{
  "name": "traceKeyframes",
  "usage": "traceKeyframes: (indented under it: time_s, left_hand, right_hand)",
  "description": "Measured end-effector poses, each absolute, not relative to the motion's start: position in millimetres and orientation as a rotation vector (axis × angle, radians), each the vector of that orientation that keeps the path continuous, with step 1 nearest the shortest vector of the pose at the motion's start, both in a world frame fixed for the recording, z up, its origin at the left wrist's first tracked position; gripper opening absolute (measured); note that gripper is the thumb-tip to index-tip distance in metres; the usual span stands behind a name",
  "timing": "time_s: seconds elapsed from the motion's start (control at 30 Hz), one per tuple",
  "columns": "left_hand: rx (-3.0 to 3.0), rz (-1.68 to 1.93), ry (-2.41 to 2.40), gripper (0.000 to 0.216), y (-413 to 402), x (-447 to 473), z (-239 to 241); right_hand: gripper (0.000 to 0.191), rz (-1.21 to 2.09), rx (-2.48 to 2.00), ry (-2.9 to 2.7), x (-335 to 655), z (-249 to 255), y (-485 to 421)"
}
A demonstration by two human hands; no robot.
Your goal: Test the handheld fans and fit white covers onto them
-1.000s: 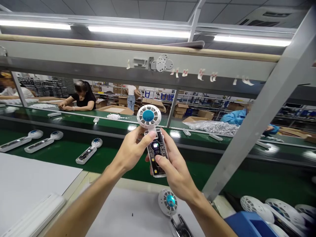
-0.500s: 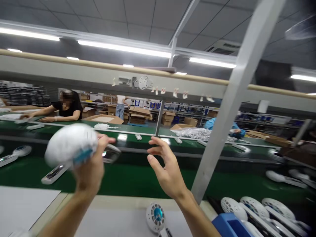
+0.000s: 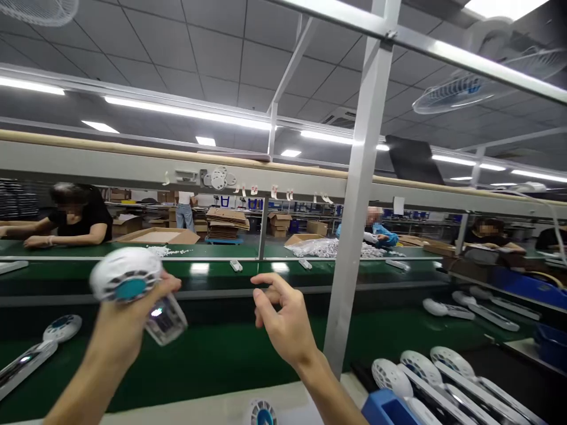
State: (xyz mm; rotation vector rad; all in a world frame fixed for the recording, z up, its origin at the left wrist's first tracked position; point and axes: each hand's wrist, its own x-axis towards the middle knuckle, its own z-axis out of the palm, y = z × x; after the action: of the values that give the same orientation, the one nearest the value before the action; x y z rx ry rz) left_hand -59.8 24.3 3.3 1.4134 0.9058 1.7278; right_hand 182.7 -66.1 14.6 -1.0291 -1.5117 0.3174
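Observation:
My left hand (image 3: 119,330) is closed round a small handheld fan (image 3: 133,289) with a white round head, a blue hub and a clear handle that shows a lit board. It holds the fan above the green conveyor belt (image 3: 212,360), at the left. My right hand (image 3: 283,321) hovers empty to the right of it, fingers loosely curled and apart, just left of a slanted grey metal post (image 3: 352,236).
Another fan (image 3: 33,348) lies on the belt at far left; a fan head (image 3: 261,413) rests on the white bench. Several fans (image 3: 434,378) are stacked above a blue bin (image 3: 385,410) at the lower right. Other people work across the line.
Both hands held the fan at centre a second ago. My right hand let go and my left hand carried the fan off to the left. The view tilted up and right.

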Motion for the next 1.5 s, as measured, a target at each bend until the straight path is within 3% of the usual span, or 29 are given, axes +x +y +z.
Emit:
traceKeyframes:
  time_s: [0.1, 0.23, 0.4, 0.63, 0.77, 0.9, 1.0, 1.17, 1.27, 1.5]
  left_hand:
    - [1.452, 1.412, 1.138, 0.044, 59.3, -31.3, -24.0]
    - [1.453, 1.197, 1.271, 0.026, 84.9, -4.2, -73.8]
    - [1.657, 1.037, 1.513, 0.066, 94.5, 2.4, -121.7]
    - [1.908, 0.638, 1.836, 0.082, 104.7, -29.5, -145.3]
    - [1.941, 0.532, 1.875, 0.082, 101.4, -36.8, -130.6]
    - [1.916, 0.626, 1.821, 0.069, 82.6, -30.2, -80.1]
    - [2.025, 0.81, 1.476, 0.036, 47.1, -24.6, -27.6]
    - [1.988, 1.066, 0.561, 0.027, -41.1, -23.0, 31.3]
    - [2.07, 1.19, 0.342, 0.016, -72.1, -28.3, 39.8]
    - [2.352, 1.406, 0.148, 0.03, -78.8, -28.2, 28.1]
  right_hand:
    - [0.03, 0.369, -1.075, -1.418, 180.7, 17.7, -70.1]
    - [0.037, 0.34, -1.083, -1.29, 181.7, 22.5, -71.9]
    - [0.04, 0.31, -1.136, -1.334, 187.3, 22.1, -69.6]
    - [0.045, 0.284, -1.215, -1.467, 201.4, 10.7, -57.7]
    - [0.044, 0.267, -1.251, -1.649, 206.0, 6.2, -49.4]
    - [0.037, 0.204, -1.235, -1.837, 202.3, 7.6, -47.5]
    - [0.03, 0.022, -1.12, -1.883, 194.6, 8.8, -49.4]
    - [0.011, -0.443, -0.707, -1.932, 176.3, 11.4, -71.2]
    - [0.011, -0.599, -0.526, -1.975, 165.9, 15.9, -88.5]
    - [0.016, -0.777, -0.42, -1.981, 163.5, 17.2, -102.4]
